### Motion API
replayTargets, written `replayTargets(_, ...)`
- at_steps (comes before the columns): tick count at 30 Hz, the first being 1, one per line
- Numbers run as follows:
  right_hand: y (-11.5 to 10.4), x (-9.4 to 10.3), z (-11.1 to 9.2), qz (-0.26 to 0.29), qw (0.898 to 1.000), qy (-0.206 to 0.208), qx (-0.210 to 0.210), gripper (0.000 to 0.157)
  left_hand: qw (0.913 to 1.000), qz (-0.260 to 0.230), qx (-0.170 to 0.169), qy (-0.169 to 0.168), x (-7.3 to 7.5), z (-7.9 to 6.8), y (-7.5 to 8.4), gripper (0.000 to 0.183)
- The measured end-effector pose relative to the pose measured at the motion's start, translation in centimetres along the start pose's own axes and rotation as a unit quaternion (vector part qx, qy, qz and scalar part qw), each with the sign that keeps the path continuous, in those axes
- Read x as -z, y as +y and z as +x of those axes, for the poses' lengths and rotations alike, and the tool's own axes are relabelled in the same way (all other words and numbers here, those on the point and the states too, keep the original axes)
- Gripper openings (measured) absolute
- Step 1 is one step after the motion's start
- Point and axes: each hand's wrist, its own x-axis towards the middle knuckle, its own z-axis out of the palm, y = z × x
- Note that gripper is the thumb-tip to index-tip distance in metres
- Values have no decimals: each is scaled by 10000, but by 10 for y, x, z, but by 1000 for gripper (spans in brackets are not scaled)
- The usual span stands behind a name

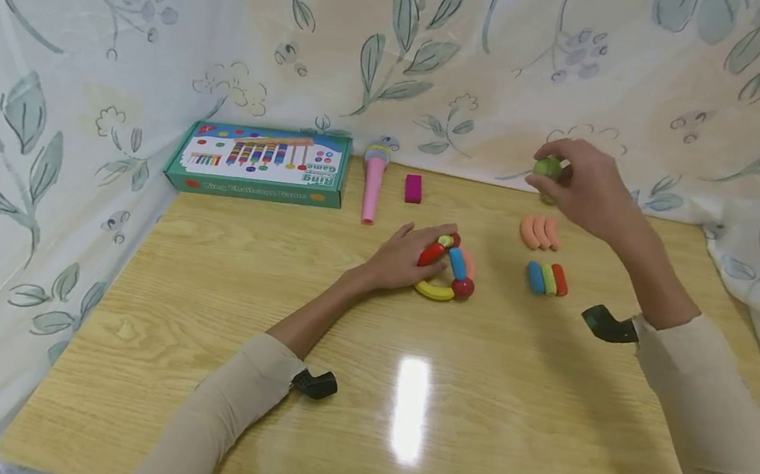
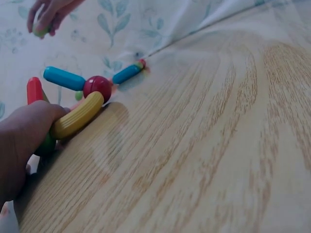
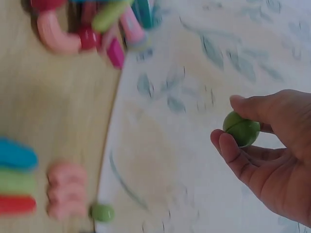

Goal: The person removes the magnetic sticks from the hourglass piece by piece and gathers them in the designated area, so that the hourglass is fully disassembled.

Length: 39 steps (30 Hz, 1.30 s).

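Note:
My left hand [image 1: 397, 261] grips the left side of a toy frame built of coloured rods and balls, low at the table. Its parts include a red rod [image 1: 431, 254], a blue rod [image 1: 457, 264], a yellow curved rod [image 2: 80, 116] and a dark red ball [image 2: 97, 90]. In the left wrist view the thumb lies against the yellow piece. Raised over the table's far right, my right hand [image 1: 586, 184] pinches a green ball [image 3: 241, 128] between thumb and fingertips. Below it, a second green ball [image 3: 101, 212] rests near the table's back edge.
Right of the frame lie pink curved rods [image 1: 540, 232] and a row of blue, green and red rods [image 1: 547, 279]. Along the back are a boxed ring game [image 1: 257, 164], a pink toy microphone [image 1: 372, 185] and a magenta block [image 1: 414, 188]. A patterned cloth [image 1: 400, 59] hangs behind.

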Motion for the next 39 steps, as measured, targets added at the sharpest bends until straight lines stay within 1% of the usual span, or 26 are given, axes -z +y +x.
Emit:
replayTargets(5,34,21,0,-169,9992,-22,-361,39,10000,14,-12,65,0,-3,-1,71)
replayTargets(7,48,24,1,-175,9982,-92,-562,40,9999,4,-17,110,0,-4,-1,71)
replayTargets(10,66,24,0,-167,9952,-190,-940,43,9999,20,-2,99,1,-5,-2,70)
replayTargets(13,80,21,-1,-156,9894,-352,-1400,52,10000,48,16,60,0,-6,-2,70)
replayTargets(15,89,19,-2,-220,9856,-418,-1626,56,10000,41,20,68,0,-6,-2,69)
replayTargets(18,105,15,-2,-270,9807,-482,-1873,57,9999,36,20,105,0,-6,-2,69)
replayTargets(21,124,6,-6,-255,9782,-461,-2009,52,9999,54,21,121,1,-7,-1,69)
replayTargets(26,153,-9,-17,-63,9756,-341,-2170,49,9999,27,21,136,0,-10,-2,69)
replayTargets(31,178,-20,-28,-101,9731,-325,-2279,46,9999,77,-4,145,-3,-10,-1,68)
replayTargets(35,194,-26,-36,-148,9680,-362,-2478,47,9998,128,-84,115,-6,-9,1,67)
replayTargets(39,202,-30,-39,-42,9607,-433,-2742,51,9999,76,-113,73,-8,-8,4,67)
